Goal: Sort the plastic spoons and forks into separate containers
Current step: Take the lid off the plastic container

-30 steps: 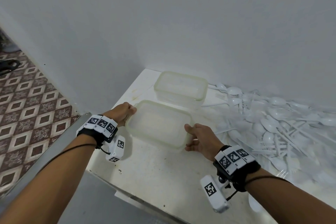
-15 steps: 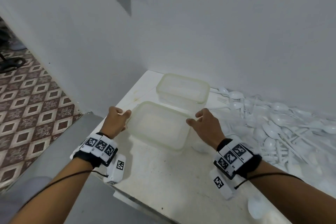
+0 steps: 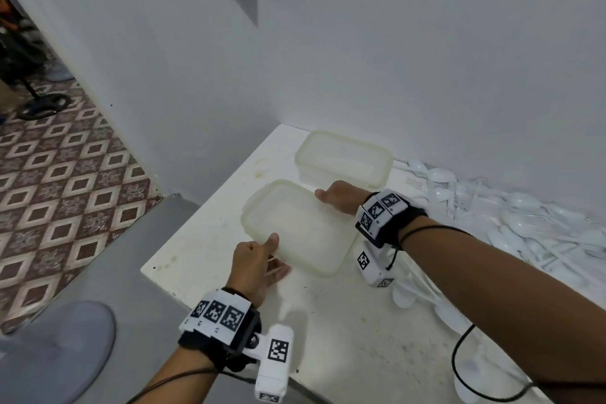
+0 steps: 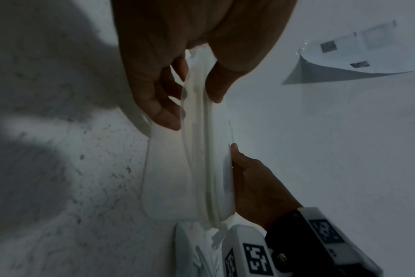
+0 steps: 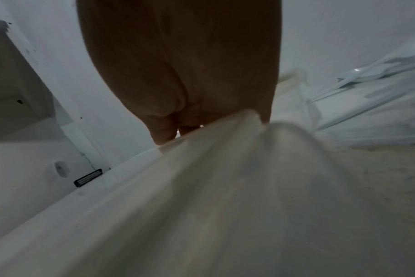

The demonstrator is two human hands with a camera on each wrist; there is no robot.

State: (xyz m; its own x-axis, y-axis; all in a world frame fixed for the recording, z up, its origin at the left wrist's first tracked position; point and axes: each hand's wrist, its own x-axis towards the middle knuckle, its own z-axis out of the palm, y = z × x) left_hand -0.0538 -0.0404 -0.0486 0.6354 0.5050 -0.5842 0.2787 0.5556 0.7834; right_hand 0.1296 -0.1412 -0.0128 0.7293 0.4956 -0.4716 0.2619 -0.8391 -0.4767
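Two empty translucent containers stand on the white table point(image 3: 328, 321). The near container point(image 3: 295, 226) is held by both hands. My left hand point(image 3: 273, 252) pinches its near left rim, thumb on top; the left wrist view shows the thumb point(image 4: 216, 84) and fingers point(image 4: 161, 105) clamping the rim point(image 4: 201, 168). My right hand point(image 3: 328, 197) grips the far right rim, its fingers point(image 5: 163, 131) curled over the edge point(image 5: 201, 187). The far container point(image 3: 344, 157) sits by the wall. A pile of white plastic spoons and forks point(image 3: 524, 223) lies to the right.
The wall runs close behind the containers and the pile. The table's left and front edges drop to a grey ledge and a patterned tile floor point(image 3: 65, 190). A grey round object point(image 3: 55, 348) is at lower left. A black cable point(image 3: 459, 364) loops near loose spoons.
Both hands shifted along the near container: the left from the left side to the near left rim, the right from the near right side to the far right rim. The head view swung left.
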